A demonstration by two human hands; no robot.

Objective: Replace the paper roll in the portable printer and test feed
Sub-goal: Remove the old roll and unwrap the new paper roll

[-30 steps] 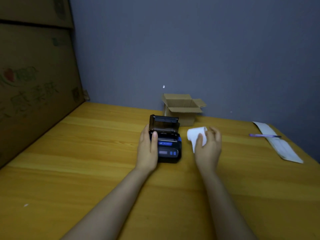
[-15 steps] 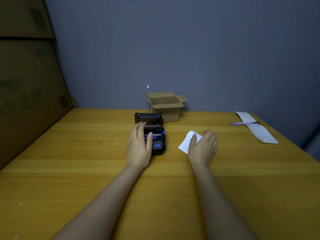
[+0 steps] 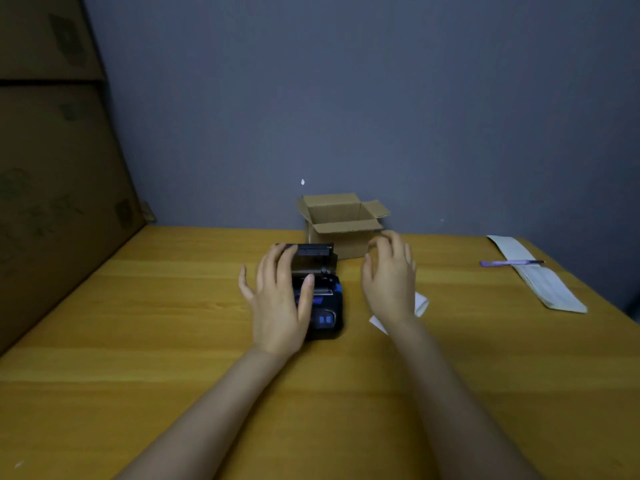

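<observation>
A small black portable printer (image 3: pixel 325 306) with blue buttons sits on the wooden table (image 3: pixel 173 323), its paper lid standing open at the back. My left hand (image 3: pixel 277 299) rests over the printer's left side, fingers spread and reaching to the lid's top edge. My right hand (image 3: pixel 391 278) hovers to the right of the printer with fingers apart and nothing in it. A white paper piece (image 3: pixel 420 303) lies on the table under and just right of that hand, mostly hidden by the wrist.
An open small cardboard box (image 3: pixel 341 223) stands behind the printer against the grey wall. A white booklet (image 3: pixel 540 278) with a purple pen (image 3: pixel 509 262) across it lies at the far right. Large cardboard cartons (image 3: pixel 52 185) line the left side.
My right hand has let go of the white paper, which now lies on the table, and has risen toward the box. My left hand has slid up to the printer's lid.
</observation>
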